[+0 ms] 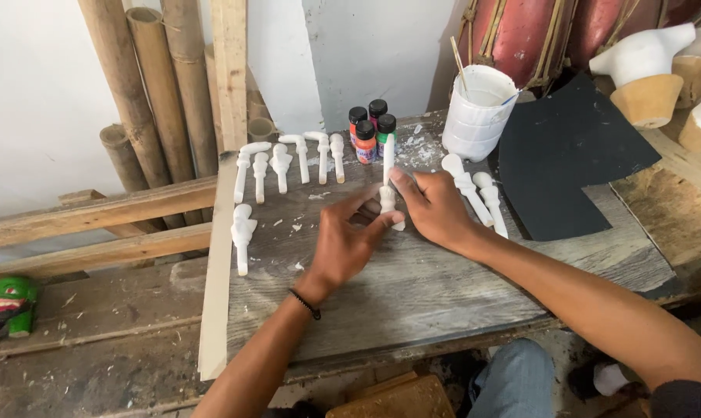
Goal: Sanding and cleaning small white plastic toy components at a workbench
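Observation:
Both of my hands meet over a grey wooden board. They hold one white-painted carved figure upright between them. My left hand pinches its lower part with thumb and fingers. My right hand grips it from the right, index finger on its middle. A row of several similar white figures lies on the board beyond my left hand. One more white figure lies at the board's left edge. Two white figures lie just right of my right hand.
Small paint bottles with black caps stand at the back of the board. Beside them are a white bucket holding a stick and a black sheet. Bamboo poles lean at the back left. A green mask lies at the far left.

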